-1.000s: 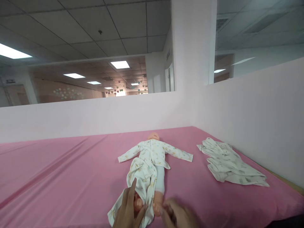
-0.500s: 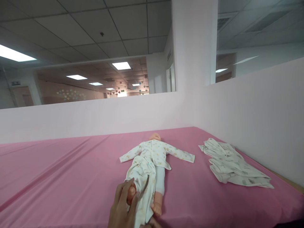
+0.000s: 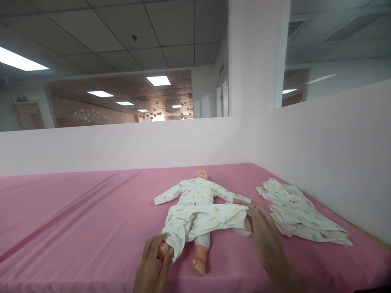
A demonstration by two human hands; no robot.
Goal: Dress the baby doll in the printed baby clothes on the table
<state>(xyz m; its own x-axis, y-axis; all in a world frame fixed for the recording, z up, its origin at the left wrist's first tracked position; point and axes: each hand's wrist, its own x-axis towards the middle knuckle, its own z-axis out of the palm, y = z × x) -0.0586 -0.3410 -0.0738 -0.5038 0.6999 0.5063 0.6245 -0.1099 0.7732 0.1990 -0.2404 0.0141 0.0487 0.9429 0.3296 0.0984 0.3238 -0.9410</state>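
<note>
A baby doll lies on its back, head away from me, in a white patterned top with its sleeves spread. White patterned baby pants cover one of its legs, the one on my left. My left hand is closed around that leg's foot at the pant cuff. Off to the right, my right hand pinches the end of the other pant leg and stretches it sideways across the doll. The doll's other leg sticks out bare-footed below the cloth, with white fabric above its shin.
A pink sheet covers the bed surface, with creases at the left. Folded white patterned baby clothes lie at the right beside the wall. White low walls with windows above stand behind and to the right.
My right hand has moved from the bottom edge up and to the right, pulling the loose pant leg sideways off the doll's bare leg. My left hand stays at the foot.
</note>
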